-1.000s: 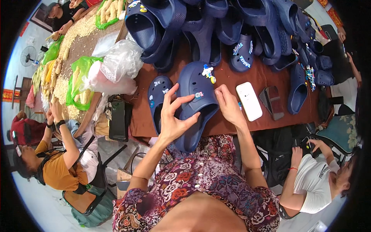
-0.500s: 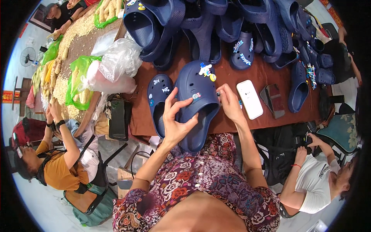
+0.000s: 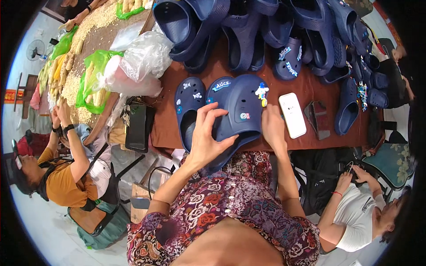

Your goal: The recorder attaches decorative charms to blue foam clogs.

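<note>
My left hand (image 3: pixel 205 135) grips a navy clog (image 3: pixel 244 111), thumb at its opening and fingers over its upper. The clog is tilted, and on it sit a blue, white and yellow figure charm (image 3: pixel 262 91) and a small swirl charm (image 3: pixel 244 116). At its right edge my right hand (image 3: pixel 274 126) is closed. The fingertips are tucked against the clog's side, so anything they hold is hidden. Partly behind the held clog lies another clog (image 3: pixel 215 91) with a blue lettered charm. To the left rests a clog (image 3: pixel 188 95) with small white and blue charms.
Navy clogs (image 3: pixel 248 40) are heaped along the table's far side. A white phone (image 3: pixel 293 116) lies right of my hands, beside a dark flat case (image 3: pixel 317 119). Plastic bags (image 3: pixel 144 57) and corn (image 3: pixel 91 84) are at left. People sit on both sides.
The held clog has turned and shifted right, uncovering the clog behind it. My right hand has gone from a pinch beside the clog to curled fingers against its edge.
</note>
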{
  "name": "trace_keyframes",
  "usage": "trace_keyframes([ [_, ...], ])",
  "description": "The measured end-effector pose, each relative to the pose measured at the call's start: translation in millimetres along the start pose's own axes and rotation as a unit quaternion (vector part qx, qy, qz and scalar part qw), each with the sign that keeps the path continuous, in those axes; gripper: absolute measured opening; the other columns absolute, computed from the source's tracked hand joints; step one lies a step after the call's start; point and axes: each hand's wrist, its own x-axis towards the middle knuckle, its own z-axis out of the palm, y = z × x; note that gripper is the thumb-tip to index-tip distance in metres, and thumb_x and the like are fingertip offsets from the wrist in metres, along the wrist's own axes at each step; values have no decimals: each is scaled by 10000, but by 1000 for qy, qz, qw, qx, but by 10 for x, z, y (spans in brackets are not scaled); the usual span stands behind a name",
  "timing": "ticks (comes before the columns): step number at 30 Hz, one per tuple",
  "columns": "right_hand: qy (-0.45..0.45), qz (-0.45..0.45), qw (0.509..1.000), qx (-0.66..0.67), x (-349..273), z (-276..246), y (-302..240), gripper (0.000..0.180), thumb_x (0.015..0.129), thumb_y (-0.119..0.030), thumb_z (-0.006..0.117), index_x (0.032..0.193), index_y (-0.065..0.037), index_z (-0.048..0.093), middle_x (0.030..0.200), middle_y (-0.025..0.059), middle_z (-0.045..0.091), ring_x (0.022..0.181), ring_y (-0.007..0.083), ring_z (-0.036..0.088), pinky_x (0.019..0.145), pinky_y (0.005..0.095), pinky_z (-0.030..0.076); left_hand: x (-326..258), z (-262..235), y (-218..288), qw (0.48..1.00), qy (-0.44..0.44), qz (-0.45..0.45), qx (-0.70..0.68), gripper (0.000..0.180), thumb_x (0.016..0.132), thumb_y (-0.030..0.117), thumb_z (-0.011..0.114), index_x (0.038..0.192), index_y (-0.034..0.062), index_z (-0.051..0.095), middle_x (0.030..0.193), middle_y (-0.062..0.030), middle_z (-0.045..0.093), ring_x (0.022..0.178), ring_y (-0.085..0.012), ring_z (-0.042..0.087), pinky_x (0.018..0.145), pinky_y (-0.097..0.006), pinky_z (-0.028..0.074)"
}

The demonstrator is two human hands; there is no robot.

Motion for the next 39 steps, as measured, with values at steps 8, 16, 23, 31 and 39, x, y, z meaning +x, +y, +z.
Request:
trace_keyframes([
  [8, -69, 26, 986, 153, -119, -460, -590, 293, 814, -246, 742, 849, -29, 547, 748, 59, 561, 649, 156, 538, 610, 286, 457, -70, 299, 126, 997, -64, -14, 33, 773, 576, 73, 840, 1252, 47, 465, 1257, -210, 427, 1176, -395, 459, 980, -434, 434],
  [16, -59, 44, 987, 146, -237, -412, -519, 320, 830, -242, 720, 940, -22, 515, 839, 109, 559, 731, 224, 565, 661, 345, 473, -63, 292, 159, 993, -111, -17, 31, 819, 596, 91, 827, 1319, 68, 443, 1253, -214, 419, 1129, -389, 467, 951, -435, 449],
  [23, -16, -99, 994, -40, -374, -403, -559, 122, 884, -41, 548, 952, 15, 463, 866, 203, 508, 821, 388, 540, 707, 464, 440, -135, 424, 218, 991, -116, 24, 64, 826, 587, 71, 809, 1347, 165, 500, 1280, -228, 409, 1049, -368, 461, 882, -419, 454],
  [31, -11, -80, 993, -83, -367, -324, -549, 143, 815, 13, 531, 926, 6, 441, 873, 210, 478, 849, 404, 525, 710, 485, 432, -160, 474, 249, 988, -121, 37, 84, 851, 603, 62, 799, 1386, 162, 481, 1299, -251, 396, 1084, -396, 436, 900, -431, 432],
  [39, -33, -46, 995, 78, -315, -334, -400, 202, 873, -113, 622, 971, 5, 491, 923, 188, 532, 842, 351, 560, 716, 431, 462, -149, 450, 197, 990, -112, 15, 89, 824, 634, 85, 789, 1394, 164, 482, 1289, -275, 397, 1113, -408, 427, 927, -442, 423],
])
